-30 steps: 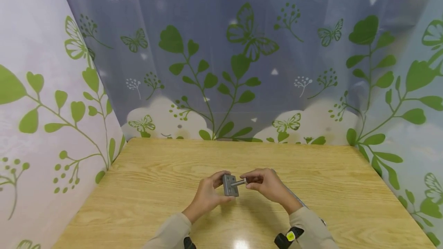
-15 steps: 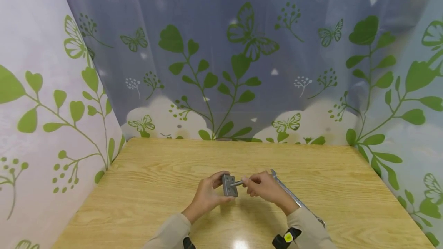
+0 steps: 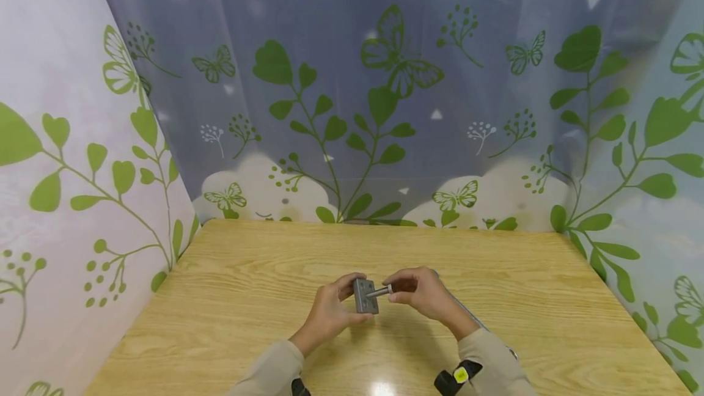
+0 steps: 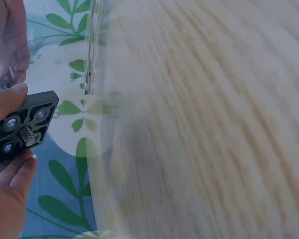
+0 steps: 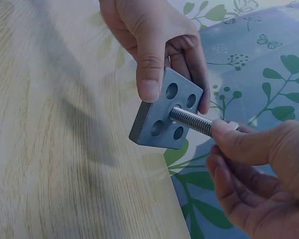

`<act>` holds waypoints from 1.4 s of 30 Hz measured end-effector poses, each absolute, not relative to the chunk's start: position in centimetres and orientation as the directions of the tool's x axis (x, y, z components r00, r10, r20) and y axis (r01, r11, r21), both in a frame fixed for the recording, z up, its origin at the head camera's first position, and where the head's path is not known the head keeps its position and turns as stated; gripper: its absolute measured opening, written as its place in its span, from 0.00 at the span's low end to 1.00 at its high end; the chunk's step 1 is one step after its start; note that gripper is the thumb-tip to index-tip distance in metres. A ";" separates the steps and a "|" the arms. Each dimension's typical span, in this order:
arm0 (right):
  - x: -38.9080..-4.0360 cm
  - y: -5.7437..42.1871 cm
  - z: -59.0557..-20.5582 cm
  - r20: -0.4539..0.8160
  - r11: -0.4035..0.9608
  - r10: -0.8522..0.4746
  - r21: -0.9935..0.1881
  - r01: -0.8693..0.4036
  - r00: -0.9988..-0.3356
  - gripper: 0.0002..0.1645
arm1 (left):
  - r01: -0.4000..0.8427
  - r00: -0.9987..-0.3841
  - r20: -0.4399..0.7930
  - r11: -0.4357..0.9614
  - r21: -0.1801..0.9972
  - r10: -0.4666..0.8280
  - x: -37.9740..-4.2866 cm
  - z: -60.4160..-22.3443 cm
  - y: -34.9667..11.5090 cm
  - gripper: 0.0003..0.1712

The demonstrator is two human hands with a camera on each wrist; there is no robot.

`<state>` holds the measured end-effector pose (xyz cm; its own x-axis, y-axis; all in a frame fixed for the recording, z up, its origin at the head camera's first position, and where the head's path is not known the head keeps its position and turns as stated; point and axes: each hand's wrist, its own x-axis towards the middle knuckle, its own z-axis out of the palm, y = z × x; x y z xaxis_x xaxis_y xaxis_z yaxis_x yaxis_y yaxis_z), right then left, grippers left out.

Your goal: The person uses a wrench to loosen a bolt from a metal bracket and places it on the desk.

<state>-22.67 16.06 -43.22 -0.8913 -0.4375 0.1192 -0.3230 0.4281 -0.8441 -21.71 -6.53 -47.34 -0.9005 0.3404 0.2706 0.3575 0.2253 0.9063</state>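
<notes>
My left hand (image 3: 330, 307) grips a square grey metal plate (image 3: 365, 296) by its edges, thumb on one side and fingers on the other. A threaded bolt (image 5: 190, 120) passes through the middle of the plate, between round holes near its corners. On the plate's far face, seen in the left wrist view, the bolt's threaded tip (image 4: 28, 135) sticks out among shaped recesses. My right hand (image 3: 426, 295) pinches the bolt at its head end between thumb and fingers. Both hands hold these parts above the table.
A long silver wrench (image 4: 89, 55) lies on the wooden table (image 3: 275, 261), mostly hidden behind my right forearm in the head view. Patterned cloth walls (image 3: 341, 139) with leaves and butterflies enclose the table at the back and sides.
My right fingers curled around the bolt head half a second ago, then swung back to a straighter grip. The wrench is now more covered by the forearm. My left hand stays almost still.
</notes>
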 end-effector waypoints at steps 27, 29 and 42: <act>-22.4 15.7 -42.8 -0.101 0.443 -0.374 -0.893 -0.081 -0.922 0.36 | 0.393 -0.889 0.299 0.244 0.886 0.345 -22.1 -47.5 -6.6 0.38; -22.3 15.6 -42.7 -0.089 0.451 -0.375 -0.887 -0.098 -0.923 0.33 | 0.386 -0.891 0.293 0.241 0.890 0.346 -21.9 -47.1 -6.5 0.38; -22.6 16.1 -42.8 0.083 0.425 -0.465 -0.852 -0.305 -0.882 0.15 | 0.375 -0.894 0.279 0.247 0.893 0.349 -21.9 -47.6 -6.5 0.39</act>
<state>-22.59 16.07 -42.83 -0.8816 -0.4646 0.0832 -0.3046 0.4254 -0.8522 -21.89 -6.52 -47.61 -0.8944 0.3492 0.2793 0.3754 0.2469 0.8934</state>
